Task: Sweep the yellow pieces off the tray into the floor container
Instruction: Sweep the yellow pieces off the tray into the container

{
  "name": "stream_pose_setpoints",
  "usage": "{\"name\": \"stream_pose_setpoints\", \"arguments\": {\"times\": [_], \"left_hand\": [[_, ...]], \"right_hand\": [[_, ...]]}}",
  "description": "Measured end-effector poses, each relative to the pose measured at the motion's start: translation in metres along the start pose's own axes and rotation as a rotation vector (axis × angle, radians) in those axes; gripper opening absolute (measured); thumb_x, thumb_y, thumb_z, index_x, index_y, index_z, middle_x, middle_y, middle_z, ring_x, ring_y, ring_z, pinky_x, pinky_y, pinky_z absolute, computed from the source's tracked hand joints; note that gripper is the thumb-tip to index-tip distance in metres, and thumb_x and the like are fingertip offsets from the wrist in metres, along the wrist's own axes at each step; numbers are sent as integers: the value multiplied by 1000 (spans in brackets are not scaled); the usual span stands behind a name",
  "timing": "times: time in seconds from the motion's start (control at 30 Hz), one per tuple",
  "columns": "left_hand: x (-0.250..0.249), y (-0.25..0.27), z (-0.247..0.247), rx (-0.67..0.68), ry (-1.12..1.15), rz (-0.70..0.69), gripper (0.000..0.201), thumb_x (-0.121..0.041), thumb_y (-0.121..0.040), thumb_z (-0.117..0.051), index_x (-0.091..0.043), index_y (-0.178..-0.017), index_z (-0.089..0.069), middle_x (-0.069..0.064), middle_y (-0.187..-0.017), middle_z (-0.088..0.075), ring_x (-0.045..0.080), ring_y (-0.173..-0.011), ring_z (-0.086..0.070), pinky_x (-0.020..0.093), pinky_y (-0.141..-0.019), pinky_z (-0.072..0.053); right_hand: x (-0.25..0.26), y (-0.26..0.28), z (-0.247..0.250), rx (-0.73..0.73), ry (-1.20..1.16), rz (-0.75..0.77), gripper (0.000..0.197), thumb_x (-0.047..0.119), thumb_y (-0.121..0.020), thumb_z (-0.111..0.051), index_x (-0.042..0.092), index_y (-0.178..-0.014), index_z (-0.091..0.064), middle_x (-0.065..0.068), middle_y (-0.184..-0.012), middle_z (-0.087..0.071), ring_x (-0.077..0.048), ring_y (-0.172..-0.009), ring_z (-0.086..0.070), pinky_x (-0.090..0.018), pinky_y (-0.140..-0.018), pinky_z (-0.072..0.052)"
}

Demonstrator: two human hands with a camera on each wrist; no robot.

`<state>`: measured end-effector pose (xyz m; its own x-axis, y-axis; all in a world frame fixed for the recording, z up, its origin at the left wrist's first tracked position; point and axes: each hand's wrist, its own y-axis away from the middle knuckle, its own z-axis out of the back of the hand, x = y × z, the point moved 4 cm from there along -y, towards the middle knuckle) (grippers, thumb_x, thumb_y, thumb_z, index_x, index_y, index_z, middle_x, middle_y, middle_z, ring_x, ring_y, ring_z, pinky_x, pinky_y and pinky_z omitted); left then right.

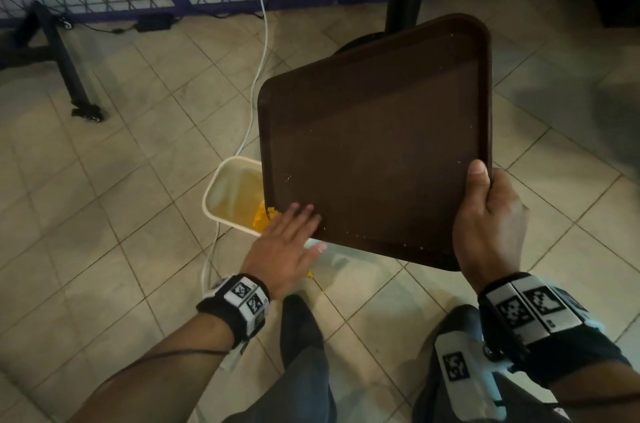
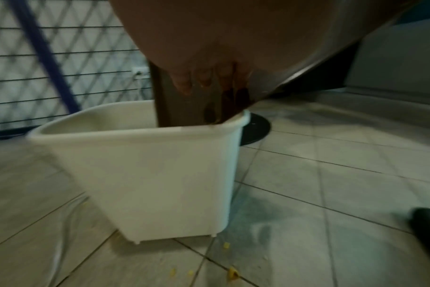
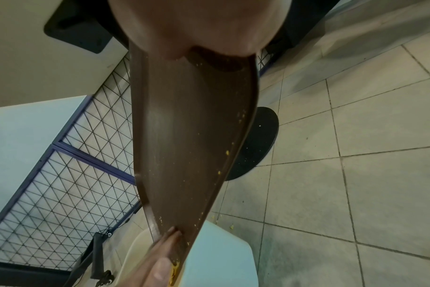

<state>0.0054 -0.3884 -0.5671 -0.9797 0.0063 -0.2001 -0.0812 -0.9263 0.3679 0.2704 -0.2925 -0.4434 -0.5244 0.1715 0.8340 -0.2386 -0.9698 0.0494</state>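
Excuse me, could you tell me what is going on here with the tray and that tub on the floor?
A person tilts a brown tray over a white tub on the tiled floor. The right hand grips the tray's near corner, while the left hand, fingers flat, brushes its low corner. Yellow pieces lie in the tub; only crumbs remain on the tray, and a few bits lie on the floor.

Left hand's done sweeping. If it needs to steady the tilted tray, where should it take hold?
Judging by the tilt, grip the tray rim at the low near-left corner, coming from the left beside the container. The raised lip suits a thumb-over pinch, diagonal to the right hand; the left hand already lies there.
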Motion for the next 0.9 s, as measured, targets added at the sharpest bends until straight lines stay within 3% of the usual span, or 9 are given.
{"name": "stream_pose_setpoints", "arguments": {"times": [0.1,0.3,0.4,0.47,0.53,0.63,0.73,0.8,0.9], "left_hand": [[-8,6,-12,44,-38,-25,69,-63,-97,-2,-28,-156,-8,-8,-163,4,15,-151,8,39,-122,2],[54,-2,-21,220,-178,191,99,-75,-77,22,-27,-157,-9,-7,-165,-3,24,-150,14,51,-121,2],[67,-10,-3,234,-186,256,91,-75,-81,15,-30,-157,-9,-11,-165,1,24,-150,16,52,-120,4],[55,-13,12,176,-145,256,88,-73,-85,10,-28,-156,-13,-8,-165,-3,24,-150,12,51,-121,2],[17,-12,29,67,-102,162,82,-69,-89,7,-25,-156,-15,-5,-165,-5,21,-151,10,49,-121,-3],[-68,-2,45,-76,64,-79,65,-60,-99,-12,-27,-156,-12,-8,-164,3,13,-150,12,44,-123,-4],[-134,8,39,-136,18,-332,59,-52,-102,-27,-26,-154,-22,-5,-165,3,16,-151,10,43,-123,-6],[-145,9,27,-165,-82,-416,56,-48,-102,-34,-27,-153,-26,-1,-166,1,22,-151,9,46,-122,-8],[-126,6,16,-140,-89,-404,53,-43,-100,-40,-35,-150,-26,1,-166,4,25,-151,10,48,-122,-5]], "right_hand": [[0,0,1,-12,4,16,47,44,-102,-31,6,-91,-57,-5,-71,-58,-24,-64,-54,-43,-59,-46],[0,-1,2,-15,3,8,47,43,-103,-32,6,-92,-58,-1,-70,-56,-16,-62,-51,-40,-60,-44],[-1,-2,2,-18,-4,-4,47,43,-103,-32,5,-92,-58,-3,-71,-57,-19,-63,-51,-40,-59,-44],[-1,-2,1,-13,-9,-8,47,42,-103,-33,5,-93,-58,-3,-72,-57,-19,-63,-50,-40,-59,-44],[-2,-2,1,-15,-15,-9,47,43,-102,-33,5,-92,-58,-1,-70,-55,-20,-64,-51,-41,-60,-44],[-1,-1,0,-18,-18,-8,47,43,-102,-33,5,-92,-59,2,-70,-55,-18,-64,-50,-44,-63,-46],[0,1,-1,-24,-30,-8,46,43,-102,-34,7,-92,-59,3,-71,-57,-21,-67,-54,-44,-63,-48],[-1,2,-1,-18,-41,-20,44,43,-102,-34,8,-92,-59,5,-72,-56,-22,-70,-56,-40,-63,-47],[-1,2,-3,3,-42,-42,44,44,-102,-33,9,-90,-57,3,-72,-57,-23,-69,-55,-43,-63,-48]]}}
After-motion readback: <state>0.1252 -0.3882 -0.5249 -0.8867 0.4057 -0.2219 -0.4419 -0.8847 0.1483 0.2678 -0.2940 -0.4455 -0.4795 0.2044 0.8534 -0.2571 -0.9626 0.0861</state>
